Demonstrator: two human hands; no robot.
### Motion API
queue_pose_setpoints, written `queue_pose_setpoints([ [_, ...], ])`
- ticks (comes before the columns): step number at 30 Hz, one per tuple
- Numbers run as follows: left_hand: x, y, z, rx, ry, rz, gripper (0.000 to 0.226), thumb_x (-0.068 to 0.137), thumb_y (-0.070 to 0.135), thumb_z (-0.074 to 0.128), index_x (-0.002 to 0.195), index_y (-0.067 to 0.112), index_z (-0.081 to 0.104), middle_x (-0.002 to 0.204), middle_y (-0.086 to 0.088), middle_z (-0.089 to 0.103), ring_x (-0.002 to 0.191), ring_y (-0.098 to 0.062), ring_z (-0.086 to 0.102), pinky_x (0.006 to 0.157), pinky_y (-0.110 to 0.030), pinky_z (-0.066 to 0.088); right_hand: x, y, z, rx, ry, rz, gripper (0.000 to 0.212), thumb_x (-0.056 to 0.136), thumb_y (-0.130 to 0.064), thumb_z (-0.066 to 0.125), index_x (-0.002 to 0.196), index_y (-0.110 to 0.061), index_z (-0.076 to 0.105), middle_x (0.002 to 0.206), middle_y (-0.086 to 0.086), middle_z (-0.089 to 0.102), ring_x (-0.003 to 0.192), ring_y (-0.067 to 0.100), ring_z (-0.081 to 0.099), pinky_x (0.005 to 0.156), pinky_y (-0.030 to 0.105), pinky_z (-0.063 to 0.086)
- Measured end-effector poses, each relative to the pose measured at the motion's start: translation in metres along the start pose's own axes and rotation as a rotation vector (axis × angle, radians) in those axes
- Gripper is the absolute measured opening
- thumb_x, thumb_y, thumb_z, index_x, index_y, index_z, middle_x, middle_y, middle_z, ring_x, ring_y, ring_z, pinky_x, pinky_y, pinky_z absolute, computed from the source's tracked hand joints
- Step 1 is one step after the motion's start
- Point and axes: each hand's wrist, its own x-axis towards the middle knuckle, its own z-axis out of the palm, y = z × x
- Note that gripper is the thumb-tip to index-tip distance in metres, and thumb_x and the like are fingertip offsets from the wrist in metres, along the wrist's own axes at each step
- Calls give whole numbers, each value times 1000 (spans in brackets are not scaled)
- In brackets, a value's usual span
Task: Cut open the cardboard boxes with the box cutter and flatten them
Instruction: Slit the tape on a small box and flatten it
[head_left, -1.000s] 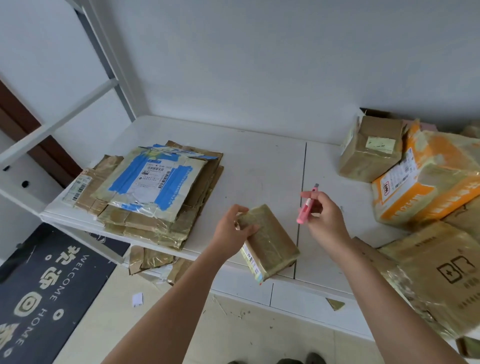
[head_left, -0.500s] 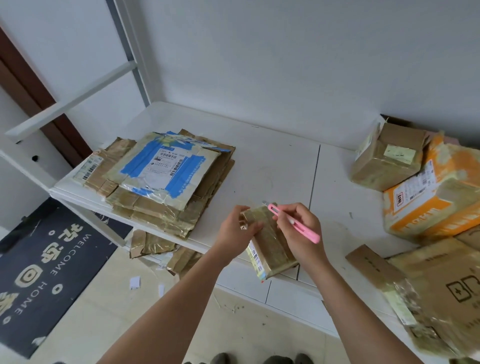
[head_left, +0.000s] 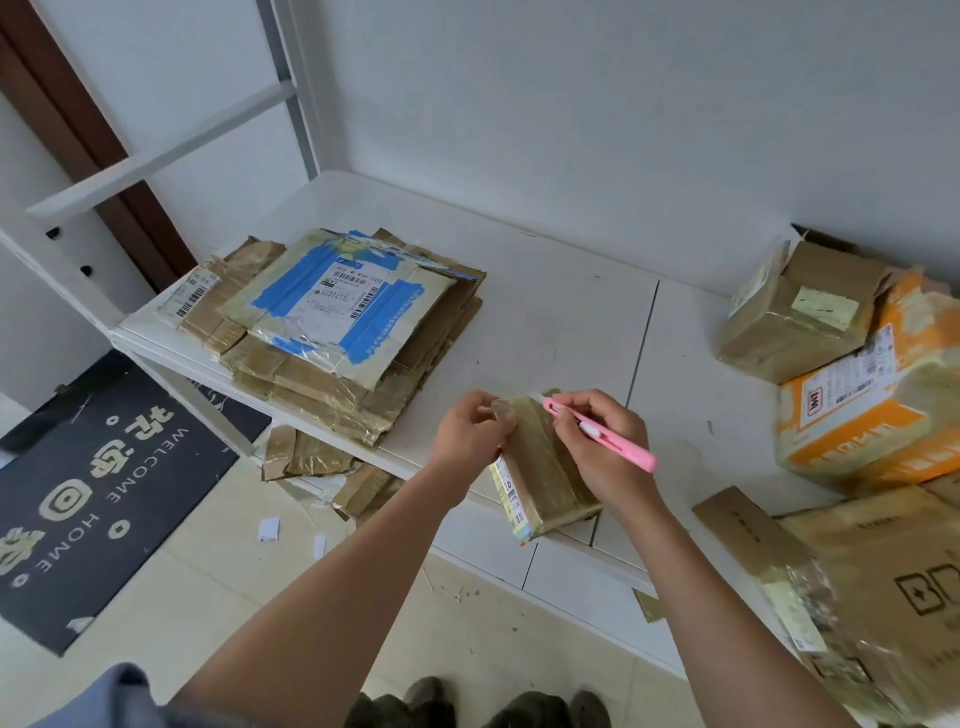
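1. A dark doormat (head_left: 88, 499) printed "WELCOME HOME" is seen on the floor at the far left, with cardboard scraps (head_left: 322, 462) lying beneath the near edge of the white table (head_left: 545, 322).
2. A stack of flattened boxes (head_left: 343, 332) is laid on the left part of the table; its top sheet is marked with blue tape and a shipping label.
3. A small taped box (head_left: 545, 467) is held at the near edge of the table, between the stack and the unopened boxes, partly overhanging the edge. Its flaps are seen closed, so nothing of its contents can be told.
4. The far left end of the small box is gripped by the left hand (head_left: 472, 436), fingers curled over it.
5. A pink box cutter (head_left: 602, 435) is pinched in the right hand (head_left: 602, 447) like a pen, its tip set at the far top edge of the small box.
6. At the right, a brown box (head_left: 800, 317), an orange-and-white box (head_left: 878, 405) and a large near box (head_left: 883, 587) are gathered close together, all closed.
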Motion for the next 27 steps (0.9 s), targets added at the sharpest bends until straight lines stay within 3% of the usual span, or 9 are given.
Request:
queue_pose_setpoints([
  [6, -1, -1, 4, -11, 31, 10, 7, 94, 20, 65, 99, 18, 61, 106, -4, 66, 96, -21, 65, 86, -41, 59, -1, 2, -1, -16, -22, -44, 10, 91, 0, 64, 96, -6, 71, 102, -7, 74, 98, 2, 69, 77, 19, 57],
  [14, -2, 0, 5, 2, 81, 23, 10, 94, 18, 64, 104, 16, 63, 106, -4, 64, 94, -20, 65, 83, -40, 60, 6, -4, -3, -202, -120, -198, 10, 90, -2, 65, 96, -5, 72, 93, -9, 71, 88, -5, 66, 72, 7, 48],
  [22, -3, -1, 9, -20, 131, 51, 10, 93, 16, 65, 103, 18, 65, 102, 1, 63, 87, -14, 64, 73, -31, 60, 1, -6, -14, -207, -198, -163, 10, 88, -1, 66, 97, -4, 71, 94, -7, 72, 85, -3, 67, 68, 9, 50],
  [27, -5, -1, 11, -16, 153, 63, 7, 92, 14, 66, 98, 16, 66, 104, -1, 64, 89, -19, 66, 81, -40, 60, -20, -6, -26, -209, -244, -58, 10, 87, -2, 66, 91, -9, 73, 88, -4, 72, 80, 3, 67, 62, 19, 54],
])
